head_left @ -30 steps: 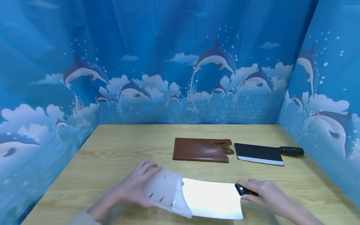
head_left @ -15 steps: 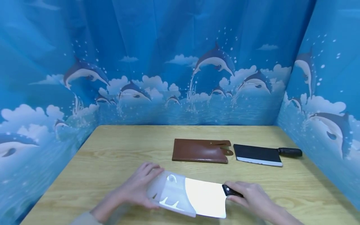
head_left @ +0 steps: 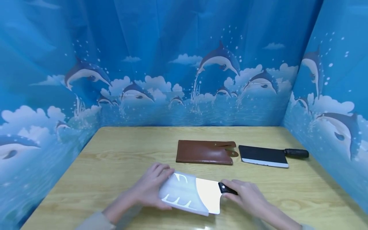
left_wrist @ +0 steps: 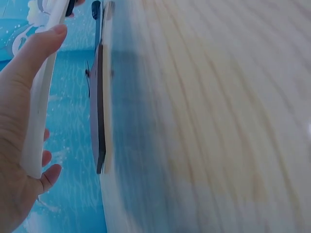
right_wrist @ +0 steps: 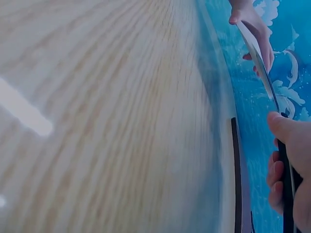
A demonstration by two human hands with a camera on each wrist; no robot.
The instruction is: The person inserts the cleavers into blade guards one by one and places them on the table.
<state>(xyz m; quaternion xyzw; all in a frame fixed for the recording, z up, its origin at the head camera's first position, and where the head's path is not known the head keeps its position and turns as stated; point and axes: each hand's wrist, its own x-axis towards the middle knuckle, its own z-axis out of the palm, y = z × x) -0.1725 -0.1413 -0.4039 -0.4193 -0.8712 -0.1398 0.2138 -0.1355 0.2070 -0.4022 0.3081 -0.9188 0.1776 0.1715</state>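
Note:
My left hand (head_left: 152, 188) grips the closed end of a translucent white blade sheath (head_left: 184, 193), thumb on one long edge and fingers on the other. A cleaver with a shiny blade (head_left: 208, 195) is partly inside the sheath; only the heel part of the blade shows bare. By its black handle (head_left: 228, 188) my right hand (head_left: 247, 195) holds the cleaver. Both sheath and blade are raised above the table, tilted slightly. In the left wrist view the sheath (left_wrist: 41, 107) appears edge-on in the hand. The right wrist view has the handle (right_wrist: 287, 194) inside curled fingers.
Behind the hands a brown leather sheath (head_left: 204, 152) lies flat on the wooden table (head_left: 123, 147). To its right lies a second cleaver (head_left: 263, 156) with a dark blade and black handle. Blue dolphin-print curtains (head_left: 172, 64) enclose the table's back and sides.
The right hand has moved left, pushing the cleaver deeper into the white sheath, so less blade shows. The left hand with the sheath has shifted slightly right. The leather sheath and dark cleaver stay put.

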